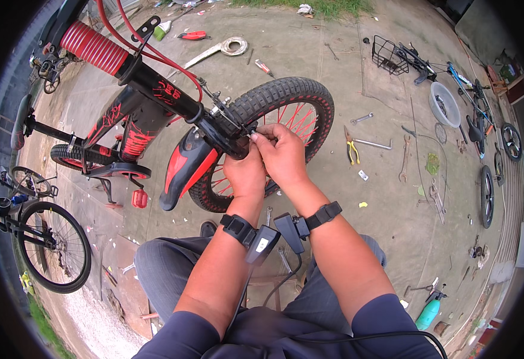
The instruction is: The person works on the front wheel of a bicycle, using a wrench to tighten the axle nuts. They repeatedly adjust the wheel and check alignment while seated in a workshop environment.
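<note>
A black and red child's bicycle (169, 99) stands in front of me, its front wheel (262, 99) turned to the right. Both my hands meet at the fork crown, beside the knobbly tyre and the brake arm (217, 107). My left hand (245, 173) presses up under the crown with its fingers mostly hidden. Thumb and forefinger of my right hand (279, 149) pinch together at a small part by the fork, too small to make out. Just left of my hands hangs the black and red mudguard (190, 164). A red brake cable (181, 69) runs down toward the brake.
Pliers (352, 146), a hex key (374, 144), wrenches (406, 157) and a screwdriver (264, 67) lie on the concrete to the right and ahead. Farther right are a grey basin (444, 105) and bicycle parts. Another bicycle's wheel (55, 246) is at left; a green spray bottle (429, 311) lies lower right.
</note>
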`<action>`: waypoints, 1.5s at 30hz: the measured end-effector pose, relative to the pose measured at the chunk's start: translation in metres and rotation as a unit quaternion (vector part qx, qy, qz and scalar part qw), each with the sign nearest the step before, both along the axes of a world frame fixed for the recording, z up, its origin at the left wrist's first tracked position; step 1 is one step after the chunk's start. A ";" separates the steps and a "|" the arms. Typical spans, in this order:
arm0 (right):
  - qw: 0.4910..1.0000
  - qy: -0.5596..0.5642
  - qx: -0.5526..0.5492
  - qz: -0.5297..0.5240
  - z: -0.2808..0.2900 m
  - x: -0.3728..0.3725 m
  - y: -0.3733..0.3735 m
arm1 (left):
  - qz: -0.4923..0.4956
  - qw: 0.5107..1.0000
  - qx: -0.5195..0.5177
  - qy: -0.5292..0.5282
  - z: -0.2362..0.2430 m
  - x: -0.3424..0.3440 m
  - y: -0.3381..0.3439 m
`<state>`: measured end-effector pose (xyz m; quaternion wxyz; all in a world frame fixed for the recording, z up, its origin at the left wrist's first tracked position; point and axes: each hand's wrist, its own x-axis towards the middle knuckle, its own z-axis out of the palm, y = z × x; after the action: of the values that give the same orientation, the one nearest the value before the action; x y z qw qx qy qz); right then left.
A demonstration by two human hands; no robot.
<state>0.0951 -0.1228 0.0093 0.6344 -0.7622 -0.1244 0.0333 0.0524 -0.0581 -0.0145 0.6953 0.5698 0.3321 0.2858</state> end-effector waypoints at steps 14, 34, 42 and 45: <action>0.955 0.202 0.216 -0.008 0.000 0.018 -0.013 | 0.003 0.999 0.003 0.049 0.017 0.000 -0.005; 0.901 0.417 0.107 -0.054 -0.126 0.002 -0.211 | -0.172 0.961 0.141 0.167 -0.098 -0.089 -0.024; 0.809 0.556 0.101 -0.162 -0.266 -0.091 -0.198 | -0.519 0.737 0.216 0.376 -0.198 -0.094 -0.060; 0.798 0.562 0.096 -0.197 -0.298 -0.108 -0.200 | -0.570 0.680 0.295 0.353 -0.220 -0.083 -0.065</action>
<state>-0.0124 -0.3224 -0.2891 0.6559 -0.5526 0.4041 0.3179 -0.0302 -0.1233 -0.2343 0.3504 0.8833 0.0623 -0.3051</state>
